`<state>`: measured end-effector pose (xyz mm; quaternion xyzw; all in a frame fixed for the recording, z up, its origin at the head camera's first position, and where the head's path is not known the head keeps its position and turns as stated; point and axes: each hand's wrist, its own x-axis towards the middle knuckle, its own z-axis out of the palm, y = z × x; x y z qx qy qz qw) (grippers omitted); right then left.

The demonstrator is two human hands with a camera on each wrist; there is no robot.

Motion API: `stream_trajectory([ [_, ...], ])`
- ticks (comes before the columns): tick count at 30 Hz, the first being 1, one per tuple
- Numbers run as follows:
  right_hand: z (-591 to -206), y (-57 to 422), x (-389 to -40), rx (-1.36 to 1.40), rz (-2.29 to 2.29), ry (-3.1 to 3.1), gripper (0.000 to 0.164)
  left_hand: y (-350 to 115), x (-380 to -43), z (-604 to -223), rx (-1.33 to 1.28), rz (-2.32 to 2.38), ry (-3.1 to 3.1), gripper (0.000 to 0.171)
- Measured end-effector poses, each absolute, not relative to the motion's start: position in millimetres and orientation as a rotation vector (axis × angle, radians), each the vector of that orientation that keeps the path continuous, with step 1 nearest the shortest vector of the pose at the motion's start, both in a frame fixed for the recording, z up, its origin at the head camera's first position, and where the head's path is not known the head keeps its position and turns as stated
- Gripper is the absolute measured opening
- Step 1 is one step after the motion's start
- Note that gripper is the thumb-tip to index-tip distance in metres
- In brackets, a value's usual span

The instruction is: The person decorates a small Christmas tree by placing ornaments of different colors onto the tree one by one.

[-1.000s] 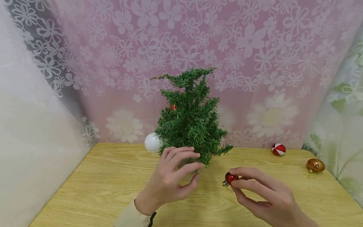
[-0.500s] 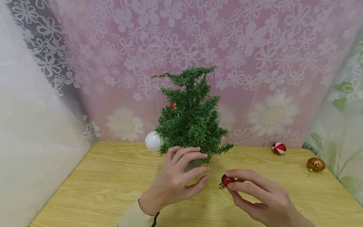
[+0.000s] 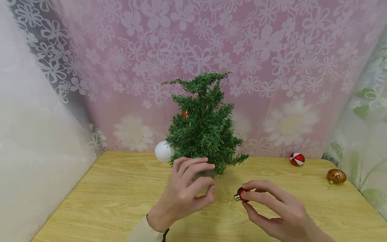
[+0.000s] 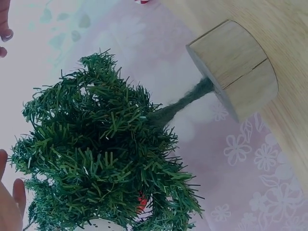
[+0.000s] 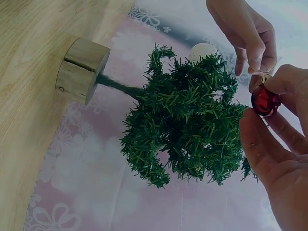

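Observation:
My right hand (image 3: 279,205) pinches a small shiny red Christmas bauble (image 3: 243,194) between thumb and fingertips. Its silver cap points left, and a thin gold thread (image 3: 229,203) hangs from the cap. Left of it is my left hand (image 3: 184,191), fingers bent, thumb and index tips close together; whether thread lies between them is too fine to see. In the right wrist view, the left hand (image 5: 248,38) is right by the bauble (image 5: 265,100). Behind the hands stands a small artificial Christmas tree (image 3: 205,131) on a round wooden base (image 4: 236,70), partly hidden by the left hand in the head view.
A white speckled ball (image 3: 163,151) hangs at the tree's lower left, and a red ornament (image 3: 185,114) sits higher among the branches. On the wooden table (image 3: 121,188), a red-and-white bauble (image 3: 297,159) and a gold-brown bauble (image 3: 336,176) lie at right. A flowered curtain (image 3: 257,50) hangs behind.
My right hand has moved slightly left with the bauble, whose cap has turned further left. The left hand shifted right, then back; its thumb and index have come closer together.

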<state>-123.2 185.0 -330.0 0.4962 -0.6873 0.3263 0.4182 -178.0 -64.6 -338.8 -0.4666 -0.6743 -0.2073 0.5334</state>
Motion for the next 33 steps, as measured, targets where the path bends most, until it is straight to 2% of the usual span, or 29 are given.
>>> stream_trajectory([
  [4, -332, 186, -122, 1.203, 0.82, -1.778, 0.025, -64, -180, -338, -1.085, -0.507, -1.517, 0.015],
  [17, -340, 184, -123, 1.257, 0.927, -1.83, 0.014, -56, -183, -336, -1.077, -0.263, -1.312, 0.014],
  [27, -342, 182, -118, 1.182, 0.877, -2.056, 0.011, -49, -181, -341, -1.1, -0.369, -1.335, 0.013],
  [33, -342, 181, -119, 1.168, 0.814, -2.083, 0.02, -48, -179, -346, -1.114, -0.459, -1.396, 0.009],
])
